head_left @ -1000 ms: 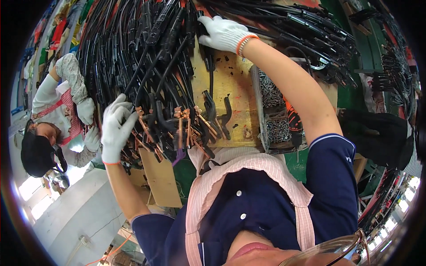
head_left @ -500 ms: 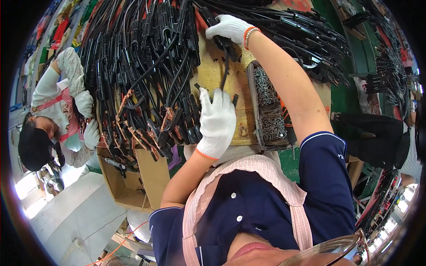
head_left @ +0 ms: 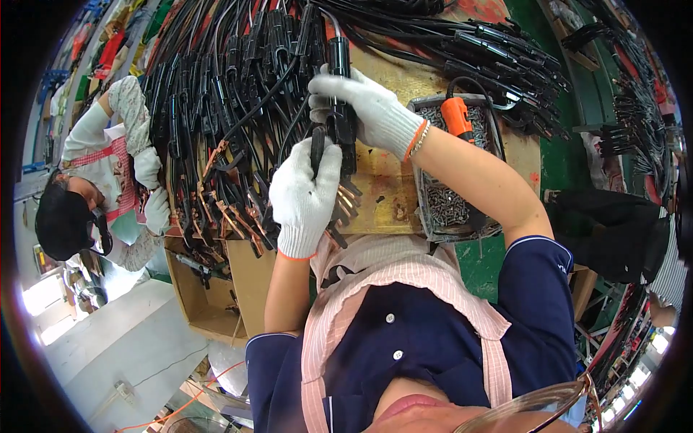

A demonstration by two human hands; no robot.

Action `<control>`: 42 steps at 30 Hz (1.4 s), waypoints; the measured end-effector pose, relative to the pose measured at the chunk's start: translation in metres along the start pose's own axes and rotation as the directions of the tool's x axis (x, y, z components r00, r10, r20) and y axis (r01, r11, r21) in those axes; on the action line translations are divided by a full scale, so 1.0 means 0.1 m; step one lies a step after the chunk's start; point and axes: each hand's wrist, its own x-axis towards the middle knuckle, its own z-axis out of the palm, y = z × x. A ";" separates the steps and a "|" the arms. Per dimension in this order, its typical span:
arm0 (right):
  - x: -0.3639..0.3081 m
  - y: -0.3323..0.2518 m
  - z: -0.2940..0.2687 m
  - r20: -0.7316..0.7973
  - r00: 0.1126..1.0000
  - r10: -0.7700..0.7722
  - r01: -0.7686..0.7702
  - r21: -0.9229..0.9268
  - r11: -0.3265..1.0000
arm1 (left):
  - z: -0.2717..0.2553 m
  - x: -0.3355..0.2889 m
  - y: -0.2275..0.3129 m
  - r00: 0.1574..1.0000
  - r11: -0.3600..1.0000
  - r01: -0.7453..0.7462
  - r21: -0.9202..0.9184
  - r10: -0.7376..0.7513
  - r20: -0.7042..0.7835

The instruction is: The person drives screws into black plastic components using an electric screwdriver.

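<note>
Head view: your left hand (head_left: pixel 304 191) and right hand (head_left: pixel 364 108) both clamp one black clamp (head_left: pixel 338 108) over the bench (head_left: pixel 390 195), just left of the screw tray (head_left: pixel 462 209). Big pile (head_left: pixel 216 108) left of it (mostly undone, I'd judge).

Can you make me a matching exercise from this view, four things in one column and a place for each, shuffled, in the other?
Things:
1. left hand
2. right hand
3. orange-handled tool
4. cardboard box

Places:
A. lying in the grey tray of screws
B. under the bench edge, on the left
C. lower on the black clamp
D. higher on the same clamp

Pairs: 1-C, 2-D, 3-A, 4-B
</note>
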 end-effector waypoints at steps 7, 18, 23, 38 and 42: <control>0.25 -0.18 0.12 0.130 0.992 0.001 -0.051 0.383 0.922 | 0.15 0.07 -0.21 0.905 0.894 -0.415 -0.167 0.388 -0.173; -0.13 -0.13 0.48 -0.163 0.959 -0.231 0.240 0.041 0.970 | 0.19 0.43 -0.06 0.921 0.768 -0.382 -0.514 0.268 -0.283; -0.02 -0.15 0.40 -0.166 0.957 -0.236 0.244 0.027 0.969 | 0.26 0.47 -0.02 0.864 0.779 -0.478 -0.406 0.333 -0.378; -0.45 -0.09 0.06 -0.191 0.846 -0.498 0.250 -0.682 0.687 | 0.59 -0.12 0.33 0.964 0.634 0.264 -0.727 -0.155 0.214; -1.09 -0.39 -0.57 0.308 0.694 -0.650 0.306 -0.944 -0.120 | 0.60 -0.22 0.08 0.780 0.442 0.602 -0.665 -0.150 0.607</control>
